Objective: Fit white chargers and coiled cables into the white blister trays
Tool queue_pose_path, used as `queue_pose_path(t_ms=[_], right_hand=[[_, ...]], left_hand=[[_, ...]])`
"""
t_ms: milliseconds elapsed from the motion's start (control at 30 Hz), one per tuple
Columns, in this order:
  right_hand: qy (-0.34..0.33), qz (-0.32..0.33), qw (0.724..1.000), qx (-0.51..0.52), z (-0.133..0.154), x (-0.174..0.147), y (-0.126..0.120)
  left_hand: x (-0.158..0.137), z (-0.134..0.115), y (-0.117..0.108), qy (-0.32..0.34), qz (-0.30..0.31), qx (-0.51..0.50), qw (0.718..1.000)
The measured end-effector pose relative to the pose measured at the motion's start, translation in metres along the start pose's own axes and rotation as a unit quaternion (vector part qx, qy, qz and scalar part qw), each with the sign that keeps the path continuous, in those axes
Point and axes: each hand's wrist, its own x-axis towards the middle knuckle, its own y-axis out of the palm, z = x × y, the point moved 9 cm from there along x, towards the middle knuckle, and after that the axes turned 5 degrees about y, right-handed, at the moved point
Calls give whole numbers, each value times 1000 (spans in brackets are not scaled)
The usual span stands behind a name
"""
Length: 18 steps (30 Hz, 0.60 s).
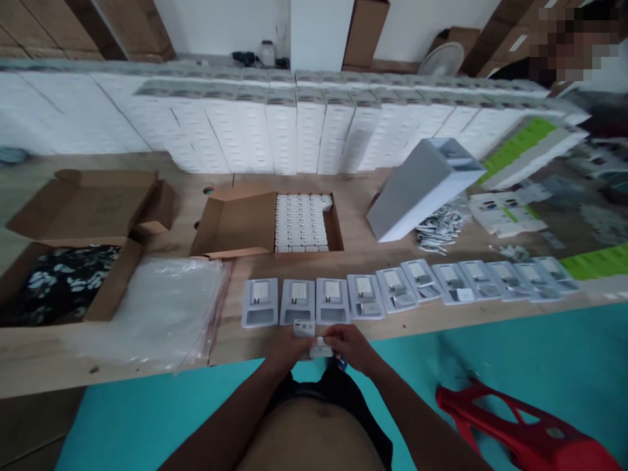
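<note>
At the table's front edge, in the head view, my left hand (288, 348) is closed on a small white printed piece (304, 328). A second small white piece (321, 348) sits lower, between both hands, and the closed fingers of my right hand (349, 345) pinch its upper edge. The left fingertips also reach its side. Whether these are little boxes or folded leaflets I cannot tell. Just beyond my hands runs a row of pale plastic trays (260, 318), each with a white square item (331, 290) in it. Some trays farther right also hold a white packet (369, 307).
An open carton (335, 229) of white units stands behind the trays. Clear plastic bags (157, 294) and a carton of dark packets (69, 275) lie left. A tall white box (417, 190) leans by bundled cables (439, 229). White boxes (245, 131) line the back. A red chair (530, 425) stands right.
</note>
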Motion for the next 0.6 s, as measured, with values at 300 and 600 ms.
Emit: queue_pose_path(t_ms=[300,600], right_hand=[[77,-199,904,-371,-1,53,-44],[58,-233,860,-451,28,33,-47]], left_hand=[[-1,-5,-45,-63,22,-177,982],[5,-27,-58,-13,-41,-99,994]])
